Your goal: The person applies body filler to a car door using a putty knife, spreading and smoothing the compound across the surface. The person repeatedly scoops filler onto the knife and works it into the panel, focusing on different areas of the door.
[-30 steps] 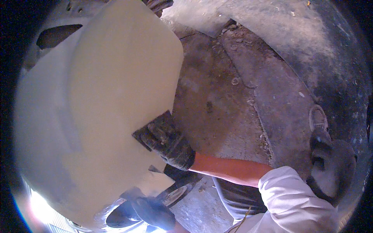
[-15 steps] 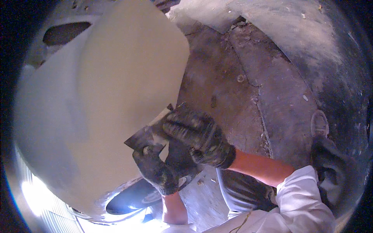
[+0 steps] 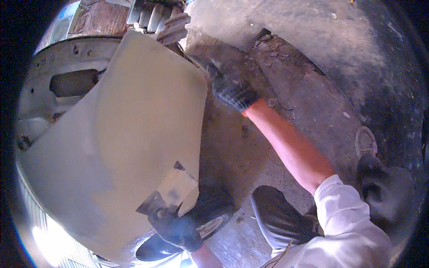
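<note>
A large curved car body panel (image 3: 147, 107), beige in the middle and grey toward the left, fills the left half of the view. My left hand (image 3: 178, 230), in a dark glove, grips one corner of a thin sheet (image 3: 177, 186) with dark corners and a dusty beige middle. The sheet lies over or against the panel's lower right edge; its kind is not certain. My right hand (image 3: 232, 87), also in a dark glove, is stretched out beside the panel's far right edge. Its fingers are blurred, and whether they touch the edge cannot be told.
A dark wheel (image 3: 214, 225) shows beneath the panel. At top left is bare grey metal (image 3: 67, 58) with an oblong opening. Several ribbed grey pieces (image 3: 154, 18) stand at the far end. The stained concrete floor (image 3: 308, 102) to the right is cracked, with rubble.
My right hand has let go of the sheet and moved away toward the panel's far edge. My left hand, with the sheet, has moved slightly nearer. The view has shifted, showing more of the far end.
</note>
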Motion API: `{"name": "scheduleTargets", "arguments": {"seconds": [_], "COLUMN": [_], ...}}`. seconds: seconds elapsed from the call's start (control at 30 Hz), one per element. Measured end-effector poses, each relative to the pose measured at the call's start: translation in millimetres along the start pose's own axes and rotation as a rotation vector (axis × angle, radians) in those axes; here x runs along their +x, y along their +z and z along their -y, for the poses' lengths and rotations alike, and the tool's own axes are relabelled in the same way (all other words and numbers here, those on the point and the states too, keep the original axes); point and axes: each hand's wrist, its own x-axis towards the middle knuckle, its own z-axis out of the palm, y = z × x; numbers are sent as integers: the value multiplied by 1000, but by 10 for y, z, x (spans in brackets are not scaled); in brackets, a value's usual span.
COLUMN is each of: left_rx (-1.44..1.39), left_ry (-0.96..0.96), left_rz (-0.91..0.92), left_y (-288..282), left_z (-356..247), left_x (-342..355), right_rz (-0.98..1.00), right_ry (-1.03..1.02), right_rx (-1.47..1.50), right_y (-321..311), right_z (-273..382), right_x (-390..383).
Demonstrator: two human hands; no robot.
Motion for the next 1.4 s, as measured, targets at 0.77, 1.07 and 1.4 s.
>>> {"name": "scheduleTargets", "arguments": {"seconds": [0.77, 1.07, 1.4], "left_rx": [695, 586, 1309], "left_ry": [-76, -136, 316], "left_rz": [-151, -232, -189], "left_y": [-532, -977, -1335], "left_z": [33, 291, 335], "left_x": [-376, -397, -359], "right_rz": [-329, -63, 118], "right_ry": [318, 306, 119], "right_rx": [751, 688, 596], "right_y": [-167, -243, -546], "right_z": [809, 1888, 2513], "right_x": [52, -611, -1363]}}
